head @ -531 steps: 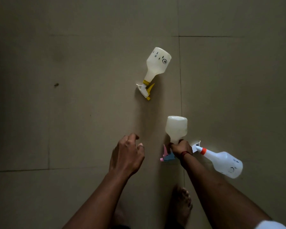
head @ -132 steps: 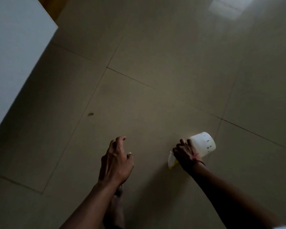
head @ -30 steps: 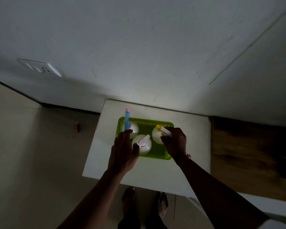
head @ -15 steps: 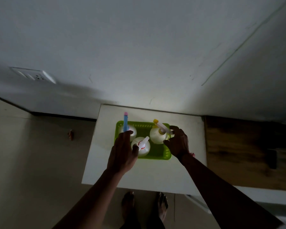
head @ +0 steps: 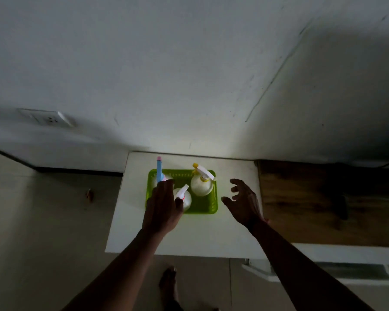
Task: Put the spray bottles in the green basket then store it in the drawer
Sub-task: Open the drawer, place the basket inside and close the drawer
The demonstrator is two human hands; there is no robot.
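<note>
Sitting on a white cabinet top (head: pixel 195 239) against the wall (head: pixel 166 63), the green basket (head: pixel 203 204) is holding three spray bottles upright: yellow-nozzle bottle (head: pixel 201 184) back right, red-collar bottle (head: pixel 184 197) front middle, blue-nozzle bottle (head: pixel 159 169) back left. Left hand (head: pixel 163 209) is covering the basket's left side, fingers together; grip unclear. Right hand (head: pixel 243 203) is hovering just right of the basket, fingers spread, touching nothing.

A socket plate (head: pixel 45 117) sits on the white wall (head: pixel 189 63), left of the white cabinet top (head: pixel 189 239). A wooden surface (head: pixel 323 203) adjoins its right edge. A small brown object (head: pixel 89 195), perhaps debris, lies on the floor (head: pixel 43 232).
</note>
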